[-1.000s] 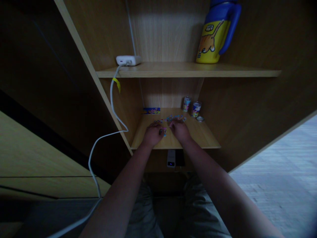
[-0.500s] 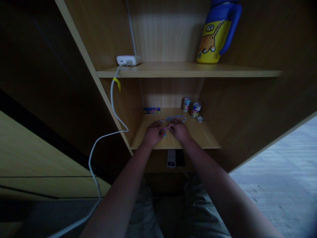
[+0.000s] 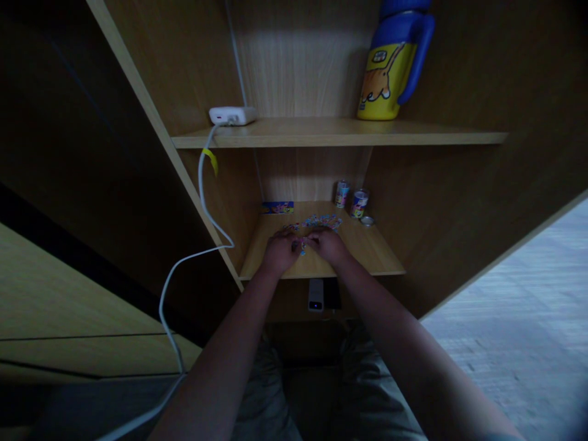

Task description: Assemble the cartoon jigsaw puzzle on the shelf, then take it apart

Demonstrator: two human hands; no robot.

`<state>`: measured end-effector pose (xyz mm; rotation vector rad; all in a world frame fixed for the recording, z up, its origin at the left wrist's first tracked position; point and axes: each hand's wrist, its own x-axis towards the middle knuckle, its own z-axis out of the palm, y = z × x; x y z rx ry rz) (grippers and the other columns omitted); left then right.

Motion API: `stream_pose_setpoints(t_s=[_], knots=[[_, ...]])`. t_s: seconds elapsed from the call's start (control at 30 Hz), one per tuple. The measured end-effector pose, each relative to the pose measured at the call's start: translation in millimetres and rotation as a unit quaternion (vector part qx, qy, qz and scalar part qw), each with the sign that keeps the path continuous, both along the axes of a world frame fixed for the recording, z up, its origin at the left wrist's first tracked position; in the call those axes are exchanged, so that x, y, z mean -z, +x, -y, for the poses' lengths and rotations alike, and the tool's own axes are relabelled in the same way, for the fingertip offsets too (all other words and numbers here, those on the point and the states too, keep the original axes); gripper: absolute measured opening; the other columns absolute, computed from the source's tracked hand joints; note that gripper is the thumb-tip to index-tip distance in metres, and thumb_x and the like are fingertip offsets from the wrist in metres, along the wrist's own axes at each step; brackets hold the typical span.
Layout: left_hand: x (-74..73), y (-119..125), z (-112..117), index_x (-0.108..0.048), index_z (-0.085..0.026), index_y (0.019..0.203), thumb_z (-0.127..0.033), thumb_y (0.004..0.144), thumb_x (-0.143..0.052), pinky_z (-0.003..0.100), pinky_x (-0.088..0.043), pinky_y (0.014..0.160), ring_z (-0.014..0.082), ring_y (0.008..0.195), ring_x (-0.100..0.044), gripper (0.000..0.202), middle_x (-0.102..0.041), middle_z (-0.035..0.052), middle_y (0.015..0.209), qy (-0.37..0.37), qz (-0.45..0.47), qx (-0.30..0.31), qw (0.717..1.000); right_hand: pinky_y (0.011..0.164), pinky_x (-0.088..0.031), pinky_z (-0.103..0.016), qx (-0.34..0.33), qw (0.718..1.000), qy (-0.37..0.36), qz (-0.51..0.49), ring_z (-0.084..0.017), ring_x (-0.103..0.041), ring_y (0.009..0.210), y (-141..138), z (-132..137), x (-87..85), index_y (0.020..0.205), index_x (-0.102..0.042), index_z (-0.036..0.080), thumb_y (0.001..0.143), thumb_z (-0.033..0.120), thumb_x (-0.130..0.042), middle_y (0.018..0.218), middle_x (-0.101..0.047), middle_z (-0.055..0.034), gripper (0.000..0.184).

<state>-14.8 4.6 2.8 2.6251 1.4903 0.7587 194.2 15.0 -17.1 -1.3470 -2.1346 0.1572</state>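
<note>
Both my hands rest on the lower wooden shelf among small colourful pieces. My left hand has its fingers curled and pinched toward the middle. My right hand is curled the same way, and the fingertips of both meet on a small colourful piece between them. More loose pieces lie spread just behind the hands. The scene is dim and the pieces are too small to make out in detail.
Two small printed cans and a round lid stand at the shelf's back right, a flat colourful box at the back left. On the upper shelf sit a white charger with its hanging cable and a yellow-blue bottle. A small lit device lies below.
My hands have drawn together, from lying apart on the pieces to pinching one piece between them. The view has shifted slightly.
</note>
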Motion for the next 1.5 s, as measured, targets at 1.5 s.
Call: stream_pose_setpoints(t_s=[1.5], knots=[[0.3,-0.4,1.2,-0.083,-0.022,0.101,-0.032,0.106,-0.065,0.045,-0.057,0.107,0.0305,0.115,-0.074,0.021,-0.082,0.0113,0.116,0.007,-0.001,-0.023,1.0,0.102,-0.054,-0.036,0.07,0.997,0.01,0.03,-0.025,-0.071,0.107,2.9,-4.3,5.4,0.094,-0.084,0.019,0.11,0.03,-0.064,0.107,-0.08,-0.0128,0.028]])
